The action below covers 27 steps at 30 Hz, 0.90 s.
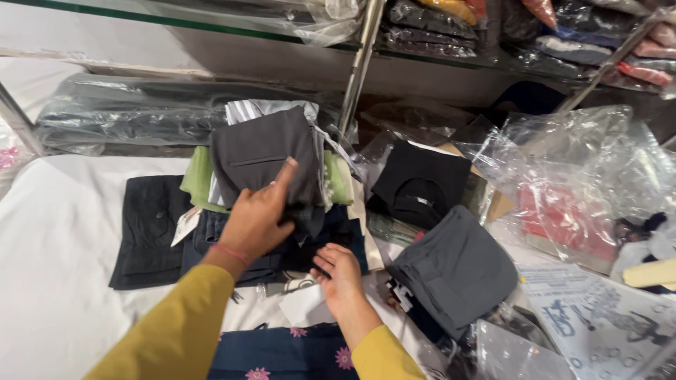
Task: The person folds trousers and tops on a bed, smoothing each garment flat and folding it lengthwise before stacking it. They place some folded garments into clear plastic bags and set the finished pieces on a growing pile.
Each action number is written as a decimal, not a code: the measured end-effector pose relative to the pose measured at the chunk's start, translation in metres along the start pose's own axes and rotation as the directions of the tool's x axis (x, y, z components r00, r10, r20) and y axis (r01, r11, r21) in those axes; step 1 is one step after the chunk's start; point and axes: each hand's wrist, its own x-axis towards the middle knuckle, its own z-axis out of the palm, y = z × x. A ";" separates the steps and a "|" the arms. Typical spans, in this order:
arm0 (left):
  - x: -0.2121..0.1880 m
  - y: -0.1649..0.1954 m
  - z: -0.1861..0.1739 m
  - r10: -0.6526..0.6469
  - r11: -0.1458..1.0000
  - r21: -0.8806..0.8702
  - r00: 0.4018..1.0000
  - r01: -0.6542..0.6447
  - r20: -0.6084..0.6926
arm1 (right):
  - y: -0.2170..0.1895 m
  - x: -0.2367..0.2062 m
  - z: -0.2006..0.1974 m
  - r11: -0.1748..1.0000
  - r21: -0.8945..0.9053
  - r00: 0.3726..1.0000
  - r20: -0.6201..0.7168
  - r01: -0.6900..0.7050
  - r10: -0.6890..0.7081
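My left hand (257, 214) grips the near edge of a folded dark grey pair of trousers (260, 151), which tops a stack of folded clothes. Beneath it lie a light green garment (198, 176) and dark navy folded clothes (211, 236). My right hand (341, 274) rests with fingers apart at the front edge of the navy pile, touching it and holding nothing. A folded black garment (148, 229) sits to the left of the stack on the white cloth (56, 267). Both my sleeves are mustard yellow.
A folded grey garment (458, 267) lies at the right, a black one (420, 183) behind it. Crumpled clear plastic bags (577, 176) fill the right side. A metal shelf post (359, 67) rises behind the stack. Bagged clothes (436, 28) fill the shelves above.
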 end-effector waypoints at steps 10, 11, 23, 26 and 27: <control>0.032 -0.093 0.002 -0.177 0.851 -0.510 0.983 0.126 -0.054 | 0.028 0.029 0.009 0.999 0.011 0.999 0.035 -0.041 0.041; 0.031 -0.090 0.002 -0.155 0.861 -0.500 0.984 0.092 -0.086 | 0.026 0.031 0.015 1.000 0.001 0.998 0.059 -0.004 0.004; -0.013 0.002 0.031 0.007 0.927 0.374 0.998 0.018 -0.065 | 0.063 0.080 0.017 0.954 0.266 0.989 -0.013 -0.136 0.145; -0.013 0.008 0.029 -0.040 0.919 0.393 0.999 0.033 0.009 | 0.060 0.074 0.023 0.960 0.245 0.990 0.068 -0.133 0.120; -0.012 0.007 0.026 -0.019 0.933 0.360 1.000 0.018 0.000 | 0.057 0.069 0.029 0.969 0.224 0.993 0.077 -0.102 0.087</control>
